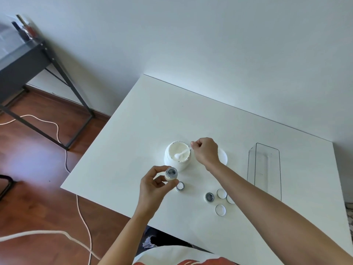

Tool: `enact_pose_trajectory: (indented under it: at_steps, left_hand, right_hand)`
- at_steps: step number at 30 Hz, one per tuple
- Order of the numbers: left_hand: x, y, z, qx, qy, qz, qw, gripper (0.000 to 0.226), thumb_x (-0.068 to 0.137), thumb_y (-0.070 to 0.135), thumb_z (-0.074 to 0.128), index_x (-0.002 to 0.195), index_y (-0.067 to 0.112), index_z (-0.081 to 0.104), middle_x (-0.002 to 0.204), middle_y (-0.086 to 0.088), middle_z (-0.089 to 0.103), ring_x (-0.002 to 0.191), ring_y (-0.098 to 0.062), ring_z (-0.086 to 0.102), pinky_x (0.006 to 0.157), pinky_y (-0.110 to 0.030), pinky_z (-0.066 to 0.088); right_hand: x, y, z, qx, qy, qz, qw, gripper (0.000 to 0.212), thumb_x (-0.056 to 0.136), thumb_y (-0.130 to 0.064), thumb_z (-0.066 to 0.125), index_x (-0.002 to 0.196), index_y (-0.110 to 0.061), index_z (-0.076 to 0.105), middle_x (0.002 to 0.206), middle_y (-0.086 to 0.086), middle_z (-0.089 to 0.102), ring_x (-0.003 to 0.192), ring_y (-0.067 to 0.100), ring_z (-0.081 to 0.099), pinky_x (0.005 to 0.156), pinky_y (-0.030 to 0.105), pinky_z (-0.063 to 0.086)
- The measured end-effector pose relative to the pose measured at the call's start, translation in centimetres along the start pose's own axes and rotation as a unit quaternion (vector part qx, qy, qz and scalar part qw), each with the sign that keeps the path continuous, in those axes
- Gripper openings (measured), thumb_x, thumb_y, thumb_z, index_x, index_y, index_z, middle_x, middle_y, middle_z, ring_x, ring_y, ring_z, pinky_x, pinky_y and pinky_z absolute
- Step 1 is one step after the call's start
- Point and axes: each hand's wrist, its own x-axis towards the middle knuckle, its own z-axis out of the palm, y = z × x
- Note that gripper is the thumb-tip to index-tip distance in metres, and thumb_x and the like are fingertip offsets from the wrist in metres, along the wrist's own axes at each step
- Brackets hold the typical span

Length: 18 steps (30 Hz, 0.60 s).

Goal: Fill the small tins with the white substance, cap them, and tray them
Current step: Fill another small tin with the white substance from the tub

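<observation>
A white jar (176, 156) of white substance stands open in the middle of the table. My right hand (205, 151) pinches a small white spatula (182, 153) whose tip lies in the jar. My left hand (152, 185) holds an empty small tin (171, 174) just in front of the jar, above the table. A filled tin (180, 186) sits on the table next to that hand. Another empty tin (209, 197) stands further right, beside three white caps (221, 193), (220, 210), (230, 199). A clear tray (264, 169) lies at the right.
The jar's white lid (223, 155) lies behind my right wrist. The white table (172, 115) ends at the left over a wooden floor with white cables (82, 222). A dark desk (28, 60) stands at the far left by the wall.
</observation>
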Motion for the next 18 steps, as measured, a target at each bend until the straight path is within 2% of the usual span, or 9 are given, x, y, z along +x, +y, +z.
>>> enact_pose_trajectory:
  at_steps: [2,4,6,8,13,18]
  left_hand:
    - [0.1,0.1,-0.2,0.001,0.008,-0.001,1.0,0.033,0.061,0.029,0.086,0.091,0.027,0.072,0.085,0.001,0.076,0.075,-0.023,0.055,0.076,-0.039,0.047]
    - [0.4,0.3,-0.4,0.014,0.016,0.002,1.0,0.031,0.064,0.024,0.087,0.09,0.026,0.071,0.085,0.002,0.076,0.074,-0.021,0.056,0.073,-0.035,0.048]
    - [0.8,0.2,-0.5,0.038,0.031,0.005,0.999,0.03,0.069,0.013,0.088,0.09,0.022,0.069,0.086,0.005,0.076,0.069,-0.016,0.059,0.066,-0.025,0.048]
    - [1.2,0.1,-0.6,0.067,0.057,0.006,0.996,0.032,0.071,0.007,0.088,0.092,0.019,0.067,0.089,0.01,0.075,0.066,-0.009,0.063,0.06,-0.016,0.048]
    - [2.0,0.0,-0.5,0.121,0.103,0.008,0.987,0.034,0.069,0.007,0.088,0.093,0.018,0.067,0.091,0.012,0.075,0.072,-0.008,0.069,0.062,-0.016,0.051]
    - [2.5,0.1,0.0,0.116,0.105,0.011,0.988,0.034,0.07,0.007,0.087,0.095,0.018,0.067,0.097,0.008,0.075,0.076,-0.009,0.07,0.064,-0.018,0.052]
  right_hand:
    - [-0.1,0.4,-0.4,0.024,0.001,0.032,0.999,0.042,0.092,-0.02,0.058,0.055,-0.009,0.042,0.051,0.0,0.041,0.05,0.016,0.037,0.047,0.025,0.029]
    - [-0.2,0.6,-0.9,0.053,-0.001,0.061,0.997,0.043,0.091,-0.02,0.059,0.055,-0.011,0.037,0.051,0.001,0.034,0.049,0.017,0.031,0.046,0.026,0.025]
    - [-0.2,0.7,-1.4,0.084,-0.008,0.08,0.993,0.04,0.091,-0.021,0.059,0.058,-0.009,0.041,0.056,0.005,0.037,0.054,0.019,0.033,0.051,0.026,0.027]
    - [-0.4,0.6,-1.7,0.118,-0.025,0.103,0.987,0.028,0.091,-0.023,0.059,0.068,-0.009,0.051,0.068,0.009,0.042,0.059,0.021,0.032,0.056,0.026,0.027]
    - [-1.4,-0.2,-2.5,0.197,-0.088,0.154,0.964,0.027,0.09,-0.024,0.059,0.066,-0.011,0.06,0.065,0.0,0.05,0.055,0.017,0.03,0.049,0.027,0.022]
    - [-2.5,-1.3,-2.6,0.201,-0.109,0.137,0.964,0.026,0.09,-0.024,0.06,0.066,-0.012,0.062,0.064,-0.001,0.051,0.054,0.016,0.034,0.05,0.026,0.024]
